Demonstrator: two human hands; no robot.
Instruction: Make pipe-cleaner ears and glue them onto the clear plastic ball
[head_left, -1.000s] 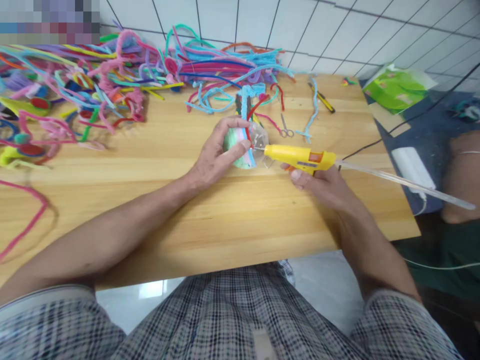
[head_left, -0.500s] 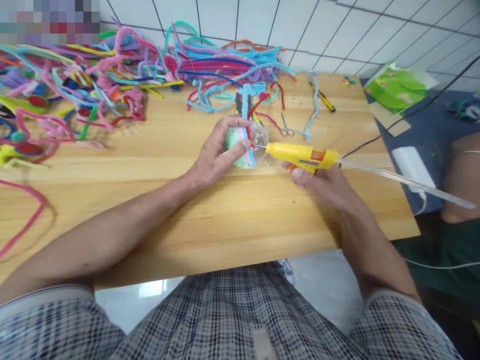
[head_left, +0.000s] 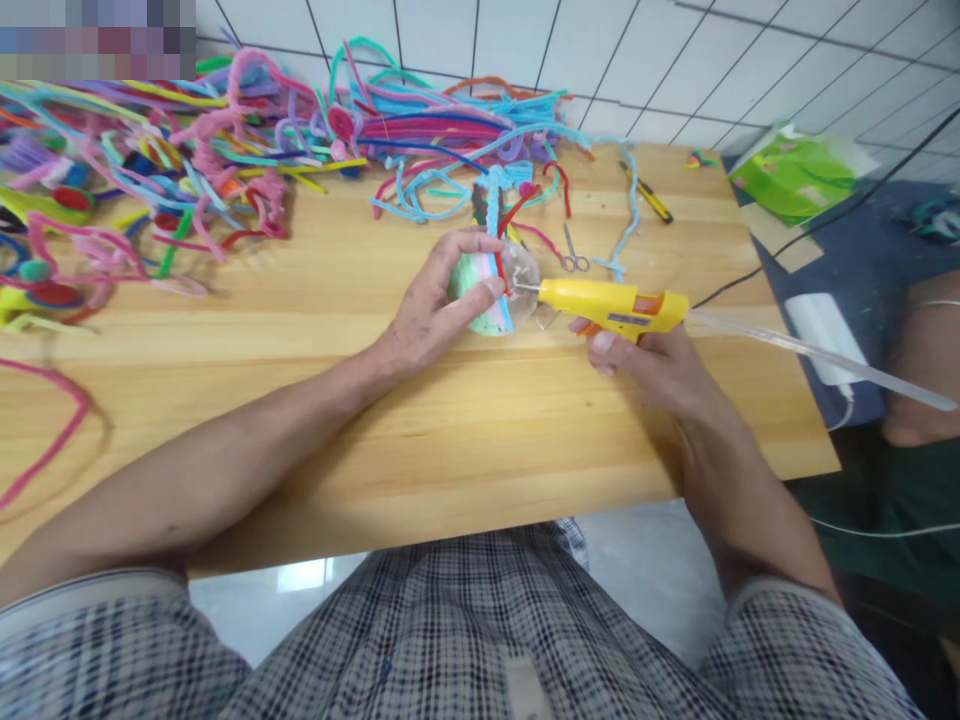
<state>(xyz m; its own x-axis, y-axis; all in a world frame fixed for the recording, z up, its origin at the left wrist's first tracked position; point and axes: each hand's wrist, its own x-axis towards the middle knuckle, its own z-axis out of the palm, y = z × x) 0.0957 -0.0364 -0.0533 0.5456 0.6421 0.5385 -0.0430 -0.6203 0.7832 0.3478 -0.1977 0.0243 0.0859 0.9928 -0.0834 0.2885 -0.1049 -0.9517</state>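
My left hand (head_left: 442, 300) is closed around a pastel-striped craft piece (head_left: 484, 300), its thumb and fingers pressing a red pipe cleaner (head_left: 501, 262) along the edge. A light blue pipe cleaner strip (head_left: 495, 200) rises behind the fingers. In my right hand (head_left: 637, 355) is a yellow hot glue gun (head_left: 600, 300), gripped by the handle, with a long clear glue stick (head_left: 825, 355) out of its back. The nozzle points left toward the piece, just right of my left thumb. Behind the nozzle sits a clear round plastic thing (head_left: 523, 265), partly hidden.
A heap of colourful pipe cleaners (head_left: 435, 130) covers the table's back and left. Small scissors (head_left: 574, 260) and a yellow utility knife (head_left: 649, 195) lie beyond my hands. A black cord (head_left: 810, 228) crosses the right edge, near a green packet (head_left: 799, 180) and another person's leg (head_left: 926, 360).
The glue gun has drawn back slightly to the right, its nozzle now farther from my left thumb. My left hand and the striped piece have stayed almost still.
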